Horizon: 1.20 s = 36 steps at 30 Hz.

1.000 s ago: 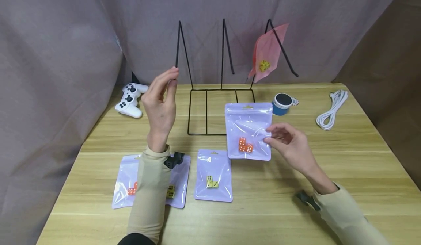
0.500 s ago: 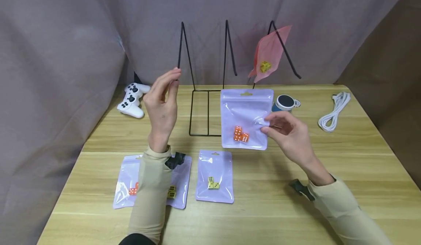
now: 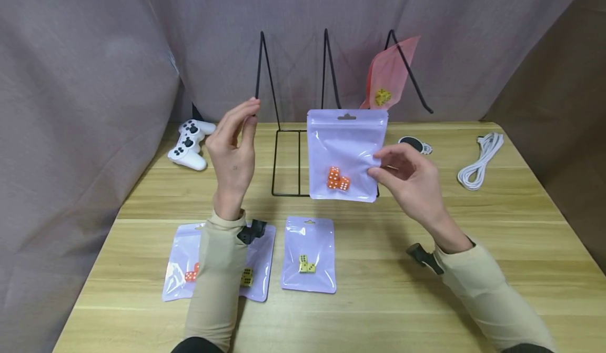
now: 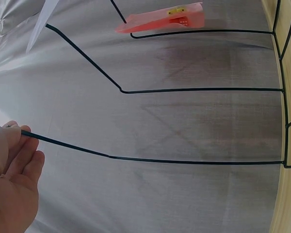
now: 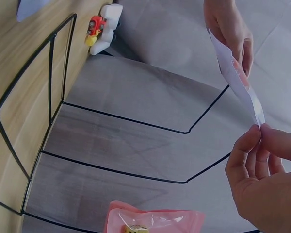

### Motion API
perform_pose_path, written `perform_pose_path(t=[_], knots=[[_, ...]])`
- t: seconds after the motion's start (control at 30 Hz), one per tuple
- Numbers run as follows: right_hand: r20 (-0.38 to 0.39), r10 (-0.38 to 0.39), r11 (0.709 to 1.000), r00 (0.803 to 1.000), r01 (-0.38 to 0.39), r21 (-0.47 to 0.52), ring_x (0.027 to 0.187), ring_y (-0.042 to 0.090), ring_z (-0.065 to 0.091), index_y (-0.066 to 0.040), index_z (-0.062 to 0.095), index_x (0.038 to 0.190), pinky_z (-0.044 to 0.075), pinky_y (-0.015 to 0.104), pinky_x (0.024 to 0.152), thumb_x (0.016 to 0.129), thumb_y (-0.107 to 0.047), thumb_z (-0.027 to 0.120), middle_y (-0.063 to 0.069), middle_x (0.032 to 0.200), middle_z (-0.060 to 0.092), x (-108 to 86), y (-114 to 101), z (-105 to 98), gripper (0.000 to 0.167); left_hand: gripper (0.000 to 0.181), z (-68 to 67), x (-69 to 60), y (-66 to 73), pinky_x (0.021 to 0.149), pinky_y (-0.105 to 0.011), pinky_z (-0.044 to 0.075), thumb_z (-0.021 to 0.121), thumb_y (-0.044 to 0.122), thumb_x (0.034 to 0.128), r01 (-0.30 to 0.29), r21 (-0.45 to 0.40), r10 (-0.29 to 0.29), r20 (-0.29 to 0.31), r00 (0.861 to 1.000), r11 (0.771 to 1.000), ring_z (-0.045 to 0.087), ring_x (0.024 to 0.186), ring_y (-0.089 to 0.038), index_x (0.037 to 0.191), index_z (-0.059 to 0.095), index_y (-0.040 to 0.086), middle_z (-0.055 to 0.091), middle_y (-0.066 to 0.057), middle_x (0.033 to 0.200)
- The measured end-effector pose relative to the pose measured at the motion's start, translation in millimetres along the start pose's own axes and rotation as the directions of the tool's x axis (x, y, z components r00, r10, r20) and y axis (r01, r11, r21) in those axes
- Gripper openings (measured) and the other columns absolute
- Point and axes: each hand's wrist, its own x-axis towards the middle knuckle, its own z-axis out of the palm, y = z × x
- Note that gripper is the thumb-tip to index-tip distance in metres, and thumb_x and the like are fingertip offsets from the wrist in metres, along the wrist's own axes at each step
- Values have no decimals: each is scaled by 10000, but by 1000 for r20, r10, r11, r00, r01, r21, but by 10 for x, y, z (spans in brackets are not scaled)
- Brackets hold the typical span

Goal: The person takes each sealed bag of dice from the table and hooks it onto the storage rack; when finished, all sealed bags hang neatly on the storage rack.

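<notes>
My left hand is raised and pinches the front tip of the leftmost hook of a black wire rack. With thumb and fingers, my right hand pinches the right edge of a pale purple zip bag holding several orange dice. That bag hangs upright in front of the rack, below the middle hook, its hang hole at the top. A pink bag hangs on the right hook; yellow dice show through it, and the left wrist view also shows something red there.
Purple bags lie on the wooden table: one with yellow dice in the middle, others partly under my left sleeve. A white game controller sits back left. A white cable and a round-topped item are at right.
My right hand has lifted the purple bag with orange dice up and to the left, so it now covers part of the rack base and round-topped item. The left hand stays at the hook tip.
</notes>
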Motion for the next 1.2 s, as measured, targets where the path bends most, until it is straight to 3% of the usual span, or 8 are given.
perform_pose_path(t=[0.3,0.9,1.2], knots=[[-15,2,996,1000,0,92,760,152,614,179,577,961,582,193,688,716,259,664,104,876,629,97,23,65,272,161,1,11,13,960,-441,502,600,-147,848,-13,4,13,1,1000,1000,627,1032,-305,991,666,-109,671,-187,1052],[-23,70,995,997,-68,74,745,158,598,195,561,992,588,216,679,730,246,659,89,855,616,280,88,103,284,168,8,30,23,960,-434,503,611,-162,830,-10,6,10,10,1000,1000,627,1039,-300,982,662,-114,671,-188,1056],[-32,89,996,996,-89,-5,759,160,588,61,633,1009,572,189,698,763,155,697,93,865,609,392,137,79,271,140,-2,24,13,957,-433,505,616,-122,847,-9,4,9,14,1000,1000,626,1031,-329,980,661,-115,671,-191,1051]])
